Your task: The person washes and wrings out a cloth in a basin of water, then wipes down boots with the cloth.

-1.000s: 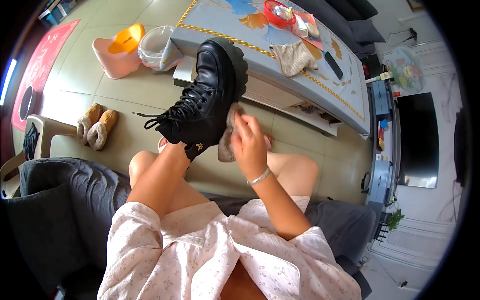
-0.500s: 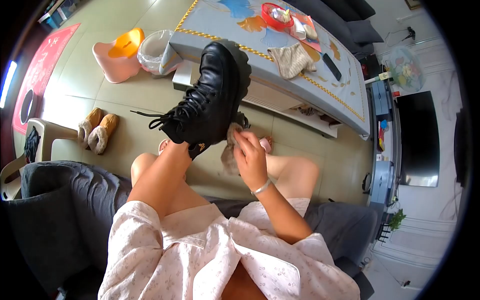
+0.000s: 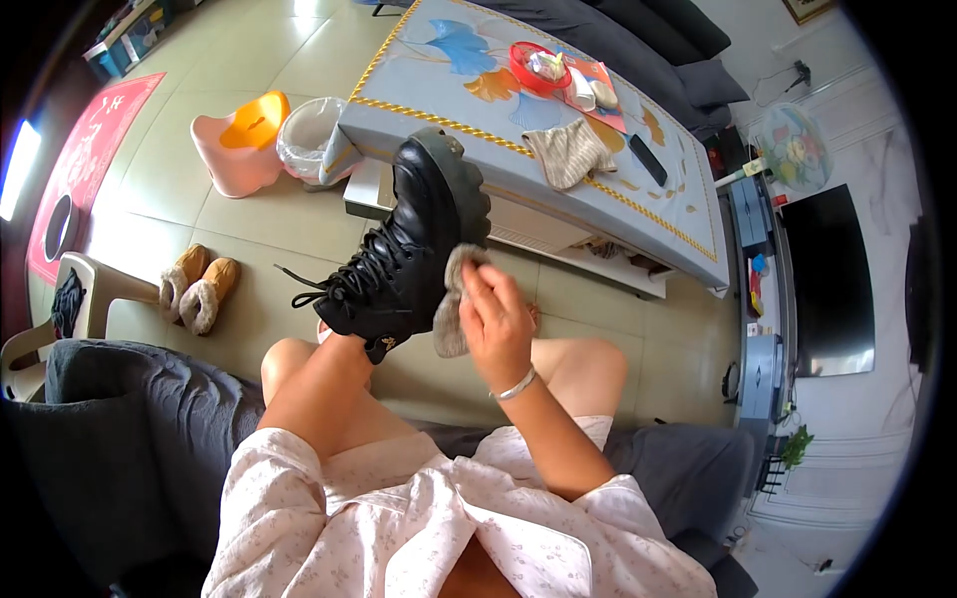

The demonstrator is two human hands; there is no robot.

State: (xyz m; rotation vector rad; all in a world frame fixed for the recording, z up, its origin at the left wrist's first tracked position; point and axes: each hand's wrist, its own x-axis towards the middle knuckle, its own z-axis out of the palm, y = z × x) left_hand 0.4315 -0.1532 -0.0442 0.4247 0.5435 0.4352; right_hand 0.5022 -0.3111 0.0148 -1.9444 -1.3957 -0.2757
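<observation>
A black lace-up boot (image 3: 414, 234) with a thick lugged sole is held up in the middle, toe away from me. My left forearm (image 3: 324, 389) runs into its opening, and my left hand is hidden inside. Loose lace ends hang out at the left. Closed around a grey-brown fluffy cloth (image 3: 451, 327), my right hand (image 3: 496, 324) is beside the heel end of the boot. The cloth lies against or very near the boot's lower side; exact contact is unclear.
A covered table (image 3: 454, 95) bears a red basket (image 3: 528, 75), a striped cloth (image 3: 570, 154) and a black phone (image 3: 648, 159). A lined bin (image 3: 311, 135), a pink-orange potty seat (image 3: 244, 149), brown slippers (image 3: 207, 294) and a beige stool (image 3: 95, 299) stand left.
The view has tilted, so the surroundings sit lower in it. The boot has come down slightly. The cloth in my right hand has shifted against the boot's heel end and looks less blurred.
</observation>
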